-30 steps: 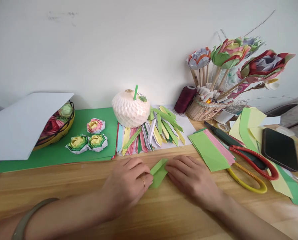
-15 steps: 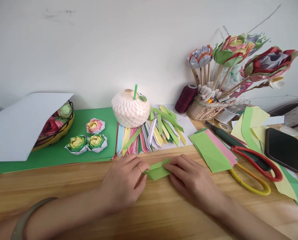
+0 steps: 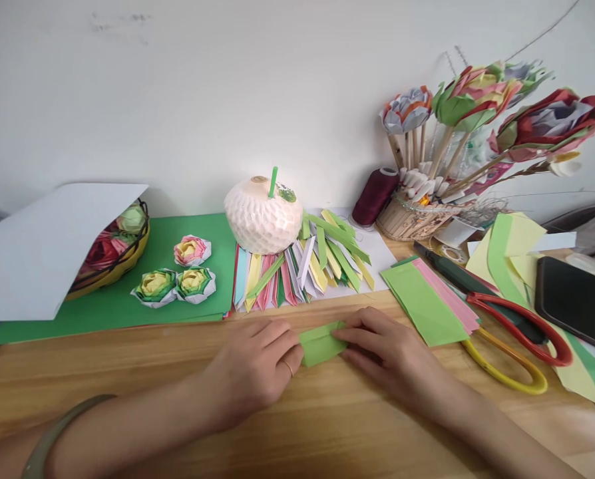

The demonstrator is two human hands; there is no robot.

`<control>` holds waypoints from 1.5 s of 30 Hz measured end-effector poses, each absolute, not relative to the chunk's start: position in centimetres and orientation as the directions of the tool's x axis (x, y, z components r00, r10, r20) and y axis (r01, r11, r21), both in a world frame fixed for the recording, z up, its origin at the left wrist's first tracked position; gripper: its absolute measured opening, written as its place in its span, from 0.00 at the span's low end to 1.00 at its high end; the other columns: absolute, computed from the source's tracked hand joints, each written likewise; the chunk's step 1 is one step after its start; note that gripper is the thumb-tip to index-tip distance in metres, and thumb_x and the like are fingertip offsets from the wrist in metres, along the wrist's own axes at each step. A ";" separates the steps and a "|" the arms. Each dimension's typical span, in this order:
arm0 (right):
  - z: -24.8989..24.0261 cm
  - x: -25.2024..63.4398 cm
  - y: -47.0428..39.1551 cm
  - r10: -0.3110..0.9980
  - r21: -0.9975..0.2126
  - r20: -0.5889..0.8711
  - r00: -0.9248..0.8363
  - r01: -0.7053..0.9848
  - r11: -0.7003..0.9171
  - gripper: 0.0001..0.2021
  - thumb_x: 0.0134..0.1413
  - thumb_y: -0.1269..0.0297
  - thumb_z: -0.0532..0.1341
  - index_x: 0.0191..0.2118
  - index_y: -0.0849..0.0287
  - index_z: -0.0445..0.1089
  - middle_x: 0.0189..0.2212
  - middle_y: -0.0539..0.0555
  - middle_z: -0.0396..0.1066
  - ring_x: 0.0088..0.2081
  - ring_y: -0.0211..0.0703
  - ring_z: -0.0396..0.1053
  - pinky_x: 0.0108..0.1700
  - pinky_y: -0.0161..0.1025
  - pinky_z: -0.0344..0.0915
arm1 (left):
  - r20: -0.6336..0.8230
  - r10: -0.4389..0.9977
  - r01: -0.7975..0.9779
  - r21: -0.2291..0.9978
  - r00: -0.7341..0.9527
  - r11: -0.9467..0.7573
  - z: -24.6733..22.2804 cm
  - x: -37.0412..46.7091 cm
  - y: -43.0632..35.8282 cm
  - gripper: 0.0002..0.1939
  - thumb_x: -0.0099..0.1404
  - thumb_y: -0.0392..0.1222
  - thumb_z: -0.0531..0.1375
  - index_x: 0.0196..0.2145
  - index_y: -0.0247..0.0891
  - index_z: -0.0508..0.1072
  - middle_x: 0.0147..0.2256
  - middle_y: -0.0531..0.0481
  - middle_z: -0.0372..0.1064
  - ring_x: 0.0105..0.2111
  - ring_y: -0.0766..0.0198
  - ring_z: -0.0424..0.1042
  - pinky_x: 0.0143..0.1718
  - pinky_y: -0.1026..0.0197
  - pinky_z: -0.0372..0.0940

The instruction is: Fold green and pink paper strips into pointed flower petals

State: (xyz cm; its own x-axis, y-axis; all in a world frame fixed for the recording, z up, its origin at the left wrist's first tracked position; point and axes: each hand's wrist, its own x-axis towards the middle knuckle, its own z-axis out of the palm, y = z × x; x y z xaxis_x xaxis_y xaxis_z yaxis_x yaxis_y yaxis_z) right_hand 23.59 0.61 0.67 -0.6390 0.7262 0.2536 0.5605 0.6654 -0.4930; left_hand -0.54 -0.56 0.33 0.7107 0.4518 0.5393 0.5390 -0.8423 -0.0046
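A light green paper rectangle [image 3: 323, 344] with a lengthwise crease lies low over the wooden table [image 3: 297, 426]. My left hand [image 3: 265, 362], with a ring on one finger, pinches its left end; those fingertips are partly hidden behind the hand. At the other end, my right hand [image 3: 385, 349] grips the paper between thumb and fingers. Just beyond my hands lie folded paper strips [image 3: 282, 279] in several colours. To the right rests a stack of green and pink paper pieces [image 3: 424, 303].
Scissors [image 3: 520, 326] and a black phone [image 3: 574, 299] lie at right. Paper flowers [image 3: 477, 100] rise from a basket [image 3: 410, 216] near a thread spool [image 3: 376, 197]. A round white container [image 3: 263, 216] stands by the wall. Three paper lotuses [image 3: 192, 251] sit on green sheets [image 3: 198, 226].
My left hand has turned and shifted slightly at the paper's left end. The paper's folded upper part looks flatter. The view has swung a little, moving the surroundings slightly rightward.
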 end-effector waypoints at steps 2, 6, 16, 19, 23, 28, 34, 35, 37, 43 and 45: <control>0.4 23.8 0.9 0.738 -0.532 0.244 -0.629 0.549 0.645 0.10 0.59 0.72 0.56 0.43 0.57 0.71 0.36 0.55 0.69 0.38 0.42 0.69 0.38 0.38 0.68 | 0.504 0.507 0.554 0.067 0.699 -0.830 0.5 -0.5 -0.7 0.11 0.67 0.33 0.51 0.30 0.33 0.72 0.28 0.47 0.69 0.33 0.58 0.68 0.35 0.56 0.67; 0.5 23.8 1.1 0.763 -0.565 0.220 -0.607 0.558 0.607 0.07 0.56 0.74 0.58 0.40 0.57 0.69 0.36 0.54 0.69 0.39 0.42 0.69 0.39 0.38 0.67 | 0.458 0.597 0.581 0.193 0.659 -0.790 0.8 -0.5 -0.8 0.08 0.65 0.37 0.55 0.32 0.34 0.72 0.30 0.46 0.69 0.35 0.56 0.68 0.36 0.53 0.68; 1.0 23.5 1.2 0.807 -0.574 0.117 -0.579 0.624 0.531 0.07 0.53 0.76 0.59 0.33 0.57 0.64 0.32 0.50 0.68 0.33 0.40 0.67 0.33 0.34 0.64 | 0.416 0.684 0.621 0.296 0.600 -0.725 0.9 -0.5 -1.3 0.02 0.64 0.33 0.58 0.34 0.34 0.70 0.31 0.47 0.71 0.41 0.51 0.67 0.37 0.50 0.69; 1.0 23.5 1.2 0.805 -0.576 0.113 -0.583 0.622 0.531 0.07 0.53 0.77 0.59 0.33 0.57 0.64 0.32 0.51 0.67 0.33 0.40 0.66 0.33 0.35 0.64 | 0.412 0.684 0.611 0.315 0.601 -0.726 0.8 -0.5 -1.3 0.03 0.63 0.34 0.59 0.32 0.35 0.72 0.33 0.48 0.72 0.40 0.52 0.67 0.37 0.50 0.69; 1.1 23.6 1.2 0.789 -0.588 0.126 -0.602 0.595 0.548 0.06 0.55 0.76 0.58 0.33 0.57 0.65 0.32 0.51 0.68 0.35 0.40 0.67 0.35 0.36 0.65 | 0.436 0.692 0.600 0.349 0.575 -0.719 0.7 -0.4 -1.4 0.05 0.64 0.34 0.58 0.30 0.35 0.72 0.33 0.48 0.72 0.39 0.54 0.67 0.38 0.51 0.68; 1.1 23.7 1.4 0.771 -0.605 0.136 -0.622 0.565 0.562 0.07 0.58 0.74 0.56 0.31 0.57 0.66 0.31 0.51 0.67 0.33 0.39 0.67 0.35 0.36 0.65 | 0.447 0.720 0.613 0.384 0.530 -0.690 0.6 -0.2 -1.5 0.08 0.65 0.35 0.58 0.28 0.36 0.73 0.32 0.48 0.72 0.38 0.56 0.66 0.37 0.53 0.67; 1.3 23.5 1.6 0.778 -0.639 0.124 -0.616 0.551 0.537 0.07 0.59 0.72 0.56 0.30 0.57 0.67 0.31 0.51 0.67 0.33 0.39 0.67 0.35 0.36 0.65 | 0.405 0.791 0.636 0.472 0.459 -0.611 0.8 0.2 -1.3 0.06 0.63 0.34 0.58 0.28 0.37 0.72 0.31 0.50 0.72 0.36 0.57 0.66 0.38 0.52 0.63; 1.3 23.5 1.6 0.782 -0.640 0.124 -0.611 0.552 0.534 0.07 0.59 0.72 0.56 0.30 0.57 0.66 0.31 0.51 0.67 0.33 0.39 0.67 0.35 0.36 0.65 | 0.400 0.798 0.637 0.482 0.450 -0.601 0.8 0.2 -1.3 0.07 0.63 0.34 0.58 0.28 0.37 0.72 0.30 0.51 0.72 0.36 0.57 0.66 0.39 0.51 0.63; 1.3 23.4 1.7 0.791 -0.638 0.129 -0.598 0.561 0.528 0.07 0.60 0.70 0.56 0.30 0.58 0.66 0.31 0.51 0.67 0.33 0.39 0.68 0.35 0.36 0.65 | 0.395 0.806 0.635 0.498 0.440 -0.591 0.8 0.3 -1.2 0.08 0.64 0.34 0.57 0.27 0.37 0.72 0.30 0.51 0.72 0.36 0.57 0.66 0.39 0.51 0.62; 1.3 23.1 1.7 0.820 -0.616 0.117 -0.560 0.607 0.502 0.08 0.59 0.70 0.57 0.29 0.58 0.66 0.31 0.52 0.65 0.32 0.39 0.67 0.34 0.36 0.66 | 0.378 0.825 0.635 0.527 0.420 -0.564 0.8 0.5 -1.2 0.09 0.64 0.35 0.58 0.26 0.38 0.73 0.30 0.52 0.72 0.36 0.58 0.65 0.39 0.51 0.60; 1.2 23.1 1.7 0.827 -0.612 0.111 -0.551 0.618 0.493 0.08 0.59 0.70 0.57 0.28 0.58 0.65 0.31 0.52 0.65 0.31 0.39 0.67 0.34 0.36 0.65 | 0.373 0.830 0.640 0.528 0.415 -0.558 0.7 0.5 -1.1 0.08 0.63 0.34 0.59 0.26 0.38 0.73 0.30 0.52 0.72 0.36 0.58 0.65 0.40 0.51 0.60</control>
